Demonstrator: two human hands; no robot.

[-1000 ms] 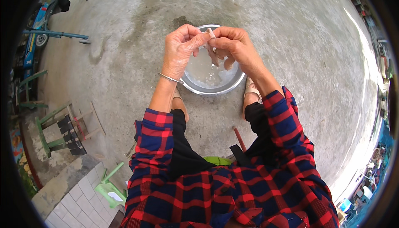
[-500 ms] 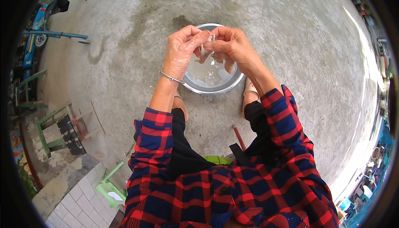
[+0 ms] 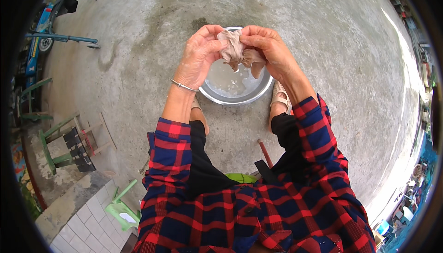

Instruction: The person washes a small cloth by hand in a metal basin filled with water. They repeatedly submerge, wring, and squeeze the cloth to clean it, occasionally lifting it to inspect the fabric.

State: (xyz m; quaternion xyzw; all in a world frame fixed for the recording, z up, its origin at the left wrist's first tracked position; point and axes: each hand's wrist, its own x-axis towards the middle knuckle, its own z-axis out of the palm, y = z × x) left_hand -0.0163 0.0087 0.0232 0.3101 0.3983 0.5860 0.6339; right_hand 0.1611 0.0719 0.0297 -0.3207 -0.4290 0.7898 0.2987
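A wet, crumpled beige cloth [image 3: 233,45], like a thin sock in look, is stretched between my hands above a metal basin [image 3: 233,100]. My left hand [image 3: 198,57] pinches its left edge between thumb and fingers. On the other side, my right hand [image 3: 273,52] grips the cloth with thumb and forefinger, and a loose end dangles beneath those fingers. Cloudy water [image 3: 226,80] with bits of foam fills the basin's bottom. My hands and the cloth hide its far part.
The basin stands on a concrete floor [image 3: 138,82] between my sandalled feet [image 3: 279,98]. A reddish stick [image 3: 264,151] points out near my right leg. Wooden frames [image 3: 69,149] and a green plastic stool [image 3: 123,211] are at left; assorted clutter [image 3: 410,193] lines the right.
My hands have moved a little apart. The cloth, bunched and mostly covered by my fingers before, is now spread open between them.
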